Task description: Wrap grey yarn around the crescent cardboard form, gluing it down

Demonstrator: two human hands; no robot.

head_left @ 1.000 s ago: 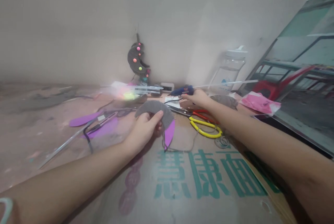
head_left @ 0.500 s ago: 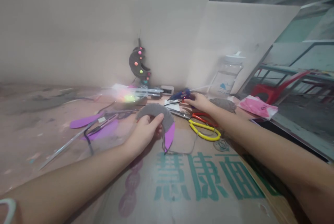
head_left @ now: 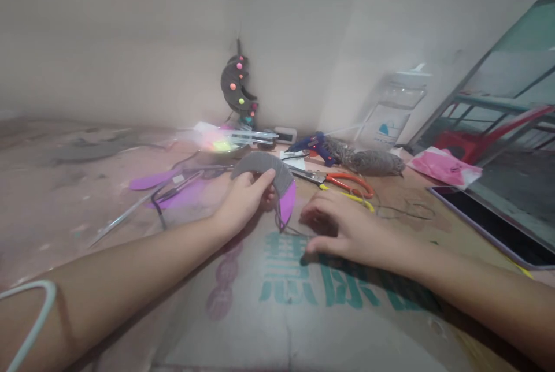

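My left hand [head_left: 249, 196] pinches a purple crescent shape [head_left: 288, 201], most of it wrapped in grey yarn [head_left: 271, 165], with its lower tip bare. A loose yarn strand trails from that tip to the right. My right hand [head_left: 342, 224] is just right of the crescent, over the printed cardboard [head_left: 243, 337]. Its fingers are curled but apart from the thumb, with nothing visible in them. Beyond it lie orange-handled pliers [head_left: 353, 181] and a yellow-handled tool [head_left: 368, 204], partly hidden by this hand. A blue glue gun [head_left: 312, 144] rests farther back.
A finished-looking dark crescent with coloured pompoms [head_left: 232, 86] leans on the wall. At the right are a yarn bundle [head_left: 375, 162], clear bottle [head_left: 394, 109], pink-and-white packet [head_left: 446, 167] and phone [head_left: 498, 222]. Purple pieces [head_left: 151, 180] and a clear stick [head_left: 121, 220] lie left.
My right hand has let go of the glue gun and come back toward me, beside the crescent. My left hand keeps its hold. The camera view has shifted slightly.
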